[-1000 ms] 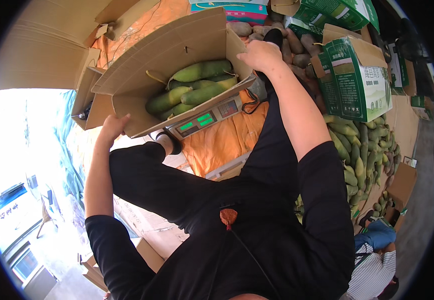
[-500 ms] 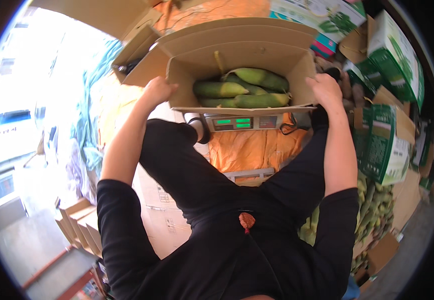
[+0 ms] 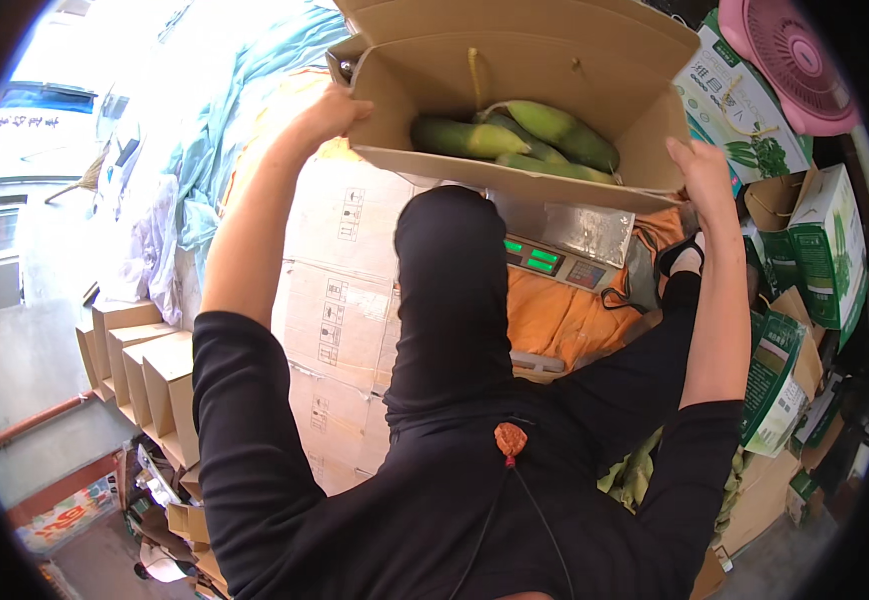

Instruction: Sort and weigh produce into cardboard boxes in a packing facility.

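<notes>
My two hands hold an open cardboard box [image 3: 525, 75] by its opposite short sides. The left hand [image 3: 338, 112] is closed over the rim of the left wall, and the right hand [image 3: 703, 175] grips the right wall. Inside lie several thick, long green vegetables [image 3: 470, 138] that look like green radishes. A yellow cord hangs on the far inner wall. Below the box's near edge, a digital scale [image 3: 552, 262] with lit green displays shows part of its shiny metal plate. The box's underside is hidden.
Flattened cardboard [image 3: 340, 270] covers the floor on my left, beside a row of standing cartons [image 3: 155, 370]. Green-and-white boxes [image 3: 827, 250] crowd the right, below a pink fan [image 3: 795, 60]. A black cable [image 3: 620, 300] lies by the scale on orange sheeting [image 3: 555, 315].
The box has come away from over the scale, baring part of its metal plate. My view has swung left, and my left knee now rises beneath the box. Both hands keep their grip.
</notes>
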`<action>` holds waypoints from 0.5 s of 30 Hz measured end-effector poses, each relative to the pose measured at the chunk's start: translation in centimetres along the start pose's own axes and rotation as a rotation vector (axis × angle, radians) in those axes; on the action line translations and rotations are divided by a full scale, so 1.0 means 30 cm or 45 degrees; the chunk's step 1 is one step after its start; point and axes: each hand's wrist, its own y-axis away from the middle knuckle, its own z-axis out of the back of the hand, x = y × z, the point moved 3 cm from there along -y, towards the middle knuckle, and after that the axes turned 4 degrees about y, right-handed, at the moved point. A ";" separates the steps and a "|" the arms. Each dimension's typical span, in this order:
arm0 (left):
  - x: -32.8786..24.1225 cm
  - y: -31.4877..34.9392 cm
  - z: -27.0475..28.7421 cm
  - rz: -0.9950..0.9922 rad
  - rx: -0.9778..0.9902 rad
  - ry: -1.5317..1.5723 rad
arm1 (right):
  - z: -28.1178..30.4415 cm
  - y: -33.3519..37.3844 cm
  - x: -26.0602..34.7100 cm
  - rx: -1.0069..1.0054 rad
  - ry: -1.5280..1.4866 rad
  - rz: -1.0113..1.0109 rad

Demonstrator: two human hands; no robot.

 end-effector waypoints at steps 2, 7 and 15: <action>0.069 0.086 0.085 0.113 -0.085 -0.004 | -0.071 0.010 0.148 0.060 -0.031 0.082; 0.350 0.230 0.238 -0.007 -0.238 0.106 | -0.257 0.052 0.418 0.144 0.382 0.248; 1.113 0.617 0.393 0.016 -0.466 -0.166 | -0.786 0.281 0.596 0.400 0.413 0.381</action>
